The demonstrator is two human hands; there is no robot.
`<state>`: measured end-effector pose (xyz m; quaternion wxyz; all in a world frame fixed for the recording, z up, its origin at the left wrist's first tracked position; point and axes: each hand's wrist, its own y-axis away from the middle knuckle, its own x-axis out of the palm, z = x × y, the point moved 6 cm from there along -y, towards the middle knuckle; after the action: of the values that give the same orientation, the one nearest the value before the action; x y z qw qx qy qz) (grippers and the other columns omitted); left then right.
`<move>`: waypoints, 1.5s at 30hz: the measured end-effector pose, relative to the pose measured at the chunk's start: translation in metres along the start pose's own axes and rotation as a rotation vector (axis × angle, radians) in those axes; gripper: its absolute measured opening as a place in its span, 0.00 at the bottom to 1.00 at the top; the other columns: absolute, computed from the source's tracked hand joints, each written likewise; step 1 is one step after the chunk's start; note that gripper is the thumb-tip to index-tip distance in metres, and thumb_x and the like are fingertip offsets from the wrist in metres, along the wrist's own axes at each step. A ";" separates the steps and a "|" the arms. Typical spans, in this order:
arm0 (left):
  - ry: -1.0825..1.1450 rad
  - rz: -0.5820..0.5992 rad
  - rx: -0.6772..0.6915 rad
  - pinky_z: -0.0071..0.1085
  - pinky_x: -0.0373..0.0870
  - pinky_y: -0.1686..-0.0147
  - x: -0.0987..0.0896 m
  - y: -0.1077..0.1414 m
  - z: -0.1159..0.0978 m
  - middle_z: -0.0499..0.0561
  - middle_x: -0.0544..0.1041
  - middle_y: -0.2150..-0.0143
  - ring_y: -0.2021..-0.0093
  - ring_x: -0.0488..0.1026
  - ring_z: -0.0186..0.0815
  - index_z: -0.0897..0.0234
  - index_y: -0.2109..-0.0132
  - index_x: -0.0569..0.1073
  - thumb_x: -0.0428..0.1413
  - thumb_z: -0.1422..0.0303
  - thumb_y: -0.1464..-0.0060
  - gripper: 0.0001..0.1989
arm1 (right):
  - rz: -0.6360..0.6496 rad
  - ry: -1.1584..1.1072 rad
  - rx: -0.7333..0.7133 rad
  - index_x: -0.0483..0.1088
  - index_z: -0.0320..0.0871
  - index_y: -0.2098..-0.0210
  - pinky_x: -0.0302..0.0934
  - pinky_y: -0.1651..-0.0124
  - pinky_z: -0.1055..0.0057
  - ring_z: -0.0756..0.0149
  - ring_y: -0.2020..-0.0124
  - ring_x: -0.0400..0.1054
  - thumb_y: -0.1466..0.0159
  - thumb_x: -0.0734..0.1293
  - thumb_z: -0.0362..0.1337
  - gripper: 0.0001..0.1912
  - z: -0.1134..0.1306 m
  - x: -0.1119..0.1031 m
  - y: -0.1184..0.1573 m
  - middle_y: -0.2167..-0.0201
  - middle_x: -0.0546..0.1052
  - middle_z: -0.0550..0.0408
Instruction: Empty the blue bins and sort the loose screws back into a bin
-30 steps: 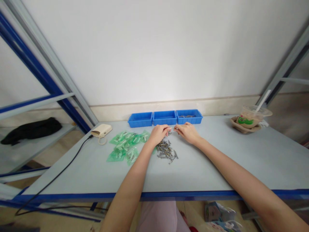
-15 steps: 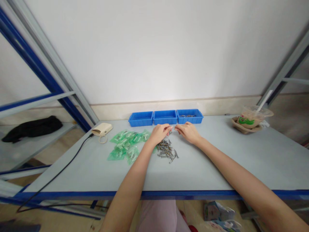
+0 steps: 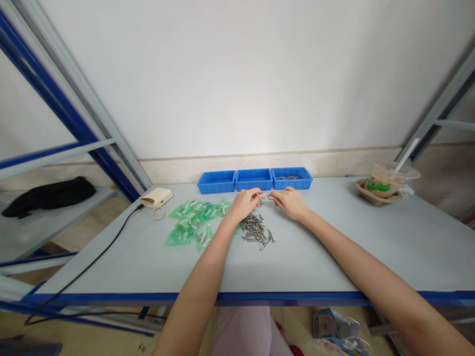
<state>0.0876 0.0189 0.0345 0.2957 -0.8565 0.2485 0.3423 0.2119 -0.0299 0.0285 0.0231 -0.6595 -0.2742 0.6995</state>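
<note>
My left hand (image 3: 247,203) is over the far end of a loose pile of metal screws (image 3: 254,230), its thumb and fingers drawn together. What lies between those fingertips is too small to make out. Just to its right, my right hand (image 3: 291,202) is pinched, with a small metal tip, apparently a screw (image 3: 269,196), at the fingertips. The two sets of fingertips are close but apart. Green plastic bags (image 3: 193,222) with small parts inside lie left of the pile. Behind the hands, the right blue bin (image 3: 293,184) holds some screws.
A middle blue bin (image 3: 254,184) and a left blue bin (image 3: 217,187) stand in the same row. A cream-coloured device (image 3: 158,198) with a black cable sits at the left. At the right, a drink cup (image 3: 384,180) rests in a cardboard holder (image 3: 378,199).
Both hands stay almost in the same place, with only slight finger movement. The pile, bags and bins look unchanged.
</note>
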 end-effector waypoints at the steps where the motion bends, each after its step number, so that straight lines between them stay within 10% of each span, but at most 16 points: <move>1: 0.000 -0.005 -0.003 0.24 0.60 0.73 0.000 0.000 0.000 0.46 0.74 0.77 0.77 0.68 0.30 0.64 0.65 0.73 0.48 0.59 0.44 0.15 | 0.001 -0.002 0.005 0.69 0.42 0.64 0.48 0.62 0.71 0.68 0.72 0.68 0.31 0.50 0.39 0.18 0.000 0.000 0.000 0.73 0.77 0.54; 45: -0.054 -0.003 0.023 0.23 0.60 0.72 0.002 0.000 -0.001 0.46 0.74 0.77 0.76 0.68 0.30 0.64 0.68 0.72 0.47 0.62 0.43 0.14 | -0.018 0.044 0.009 0.67 0.41 0.59 0.47 0.60 0.70 0.66 0.70 0.69 0.31 0.51 0.42 0.16 0.000 0.003 0.000 0.69 0.78 0.52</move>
<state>0.0895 0.0181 0.0340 0.3127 -0.8438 0.2432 0.3622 0.2118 -0.0286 0.0257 0.0385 -0.6719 -0.2764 0.6861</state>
